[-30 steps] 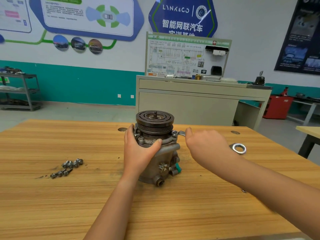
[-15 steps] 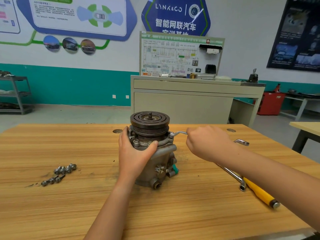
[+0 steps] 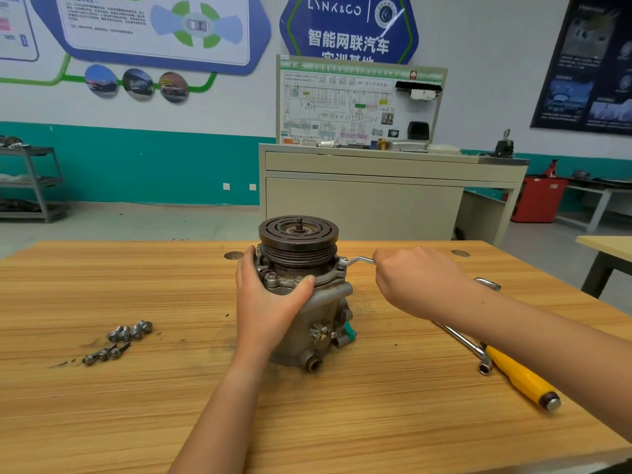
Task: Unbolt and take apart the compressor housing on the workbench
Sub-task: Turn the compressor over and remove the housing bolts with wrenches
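Observation:
The grey metal compressor [image 3: 318,323] stands upright in the middle of the wooden workbench [image 3: 307,422], its dark grooved pulley [image 3: 298,238] on top. My left hand [image 3: 270,302] grips the housing from the left, thumb across the front flange. My right hand [image 3: 417,282] holds a small silver wrench [image 3: 357,260] whose head sits on a bolt at the flange's right edge. Several removed bolts [image 3: 118,342] lie loose on the bench to the left.
A yellow-handled screwdriver [image 3: 521,379] and a chrome socket wrench [image 3: 468,350] lie on the bench at the right, partly under my right forearm. Another metal tool end [image 3: 487,283] shows behind my right wrist. A beige training cabinet [image 3: 376,200] stands beyond the bench.
The view has tilted down a little, bringing the tools at the right into sight. My right hand has swung the wrench handle slightly; my left hand keeps its grip on the housing.

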A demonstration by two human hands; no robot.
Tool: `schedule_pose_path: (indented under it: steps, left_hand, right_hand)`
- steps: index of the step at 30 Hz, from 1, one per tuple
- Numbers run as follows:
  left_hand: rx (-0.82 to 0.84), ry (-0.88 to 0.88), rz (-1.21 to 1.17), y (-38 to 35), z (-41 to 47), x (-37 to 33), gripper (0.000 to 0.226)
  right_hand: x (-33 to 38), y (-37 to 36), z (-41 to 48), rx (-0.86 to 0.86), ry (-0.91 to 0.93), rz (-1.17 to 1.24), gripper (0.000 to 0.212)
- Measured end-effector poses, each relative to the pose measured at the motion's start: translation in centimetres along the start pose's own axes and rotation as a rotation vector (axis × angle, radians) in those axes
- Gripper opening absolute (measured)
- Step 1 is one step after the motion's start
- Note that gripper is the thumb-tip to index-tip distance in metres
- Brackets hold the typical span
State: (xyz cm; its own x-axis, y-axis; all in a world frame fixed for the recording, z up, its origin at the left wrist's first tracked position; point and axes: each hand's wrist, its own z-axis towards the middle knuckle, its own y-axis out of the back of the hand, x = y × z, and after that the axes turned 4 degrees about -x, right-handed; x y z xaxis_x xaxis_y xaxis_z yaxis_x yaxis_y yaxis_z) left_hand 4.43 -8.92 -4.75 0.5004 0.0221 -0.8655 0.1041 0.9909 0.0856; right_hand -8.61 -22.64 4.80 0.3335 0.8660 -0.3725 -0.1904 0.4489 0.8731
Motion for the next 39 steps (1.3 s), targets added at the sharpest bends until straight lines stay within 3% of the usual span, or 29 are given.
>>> schedule_pose_path:
  steps: [6, 12, 18, 23, 25, 28, 33, 39]
  left_hand:
    - [-0.007, -0.004, 0.001, 0.0, 0.1, 0.1, 0.101]
    - [0.003, 0.000, 0.010, 0.0, 0.1, 0.1, 0.100]
    - [-0.005, -0.008, 0.000, -0.1, 0.1, 0.1, 0.100]
    - [-0.011, -0.027, -0.003, -0.1, 0.1, 0.1, 0.099]
    - [-0.005, -0.030, -0.006, -0.1, 0.1, 0.0, 0.100]
    - [0.050, -0.001, -0.033, 0.5, 0.1, 0.3, 0.108]
    - [0.123, 0.050, -0.068, 1.9, 0.9, 1.0, 0.115]
    - [0.164, 0.027, -0.055, 2.0, 0.6, 1.4, 0.120]
  right_hand:
    - [1.3, -0.1, -0.7, -0.061, 0.068, -0.103, 0.034]
    - [0.4, 0.6, -0.4, -0.004, 0.030, 0.006, 0.031]
    - [0.8, 1.5, -0.1, 0.046, 0.018, -0.086, 0.022]
    - [2.5, 1.8, -0.5, 0.075, 0.021, -0.181, 0.051]
    - [2.8, 2.2, -0.4, 0.093, 0.044, -0.210, 0.045]
    - [1.8, 2.8, 0.2, 0.142, 0.029, -0.150, 0.018]
    - [1.1, 1.6, 0.4, 0.136, -0.052, -0.135, 0.020]
    - [2.0, 1.7, 0.0, 0.086, 0.005, -0.234, 0.018]
